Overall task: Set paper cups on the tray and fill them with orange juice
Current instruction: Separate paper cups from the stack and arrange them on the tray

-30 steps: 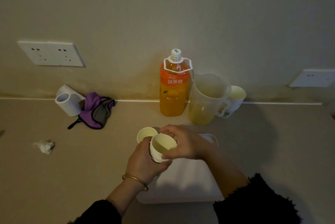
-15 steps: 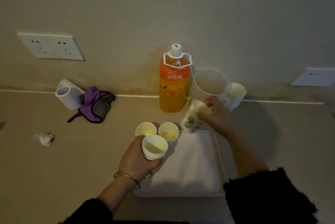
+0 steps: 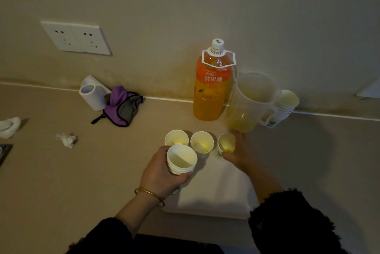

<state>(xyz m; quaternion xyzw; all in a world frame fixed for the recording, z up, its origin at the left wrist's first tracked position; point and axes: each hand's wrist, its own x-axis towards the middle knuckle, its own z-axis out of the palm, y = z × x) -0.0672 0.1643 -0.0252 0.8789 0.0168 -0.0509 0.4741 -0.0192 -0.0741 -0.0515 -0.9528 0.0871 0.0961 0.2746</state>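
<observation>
Head view: you have three paper cups lined along the far edge of the tray (image 3: 216, 198). The left cup (image 3: 176, 139) and middle cup (image 3: 202, 143) stand free, while your right hand (image 3: 240, 151) grips the third cup (image 3: 225, 145) beside them. Your left hand (image 3: 162, 173) curls round a stack of cups (image 3: 181, 160) over the tray's left side. Filling appears not yet begun: only yellow traces show inside, and the orange juice bottle (image 3: 212, 89) stands capped behind, next to a jug (image 3: 249, 103).
</observation>
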